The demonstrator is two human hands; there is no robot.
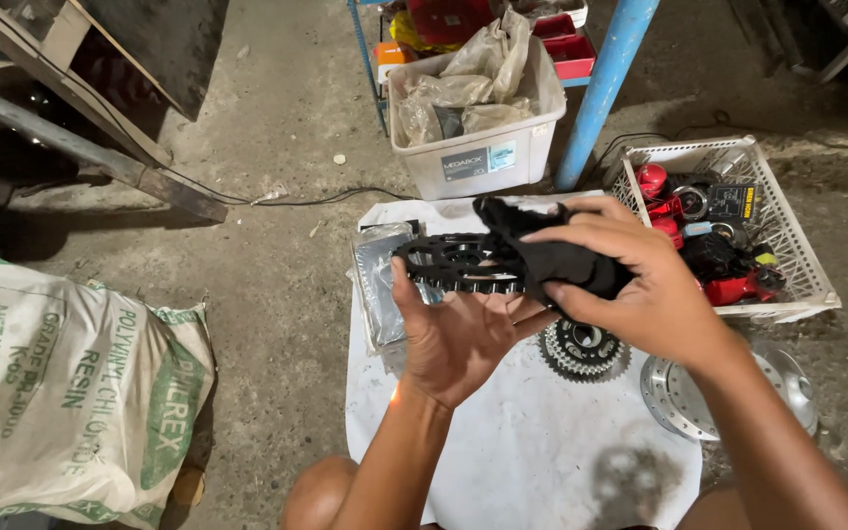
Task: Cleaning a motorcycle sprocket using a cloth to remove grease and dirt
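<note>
My left hand (453, 334) holds a black toothed sprocket ring (449, 263) from below, thumb on its left edge. My right hand (630, 285) presses a black cloth (552, 250) against the right side of the ring, and the cloth covers that part. Both hands hover above a white sheet (512, 442) spread on the concrete floor. A small stack of grey sprockets (583, 351) lies on the sheet just under my right hand.
A clear plastic packet (377, 285) lies on the sheet's left edge. A shiny metal hub disc (684, 397) sits at right. A white basket (787, 236) of red and black parts stands right, a white bin (473, 147) behind, a blue pole (606, 88), a printed sack (61, 383) left.
</note>
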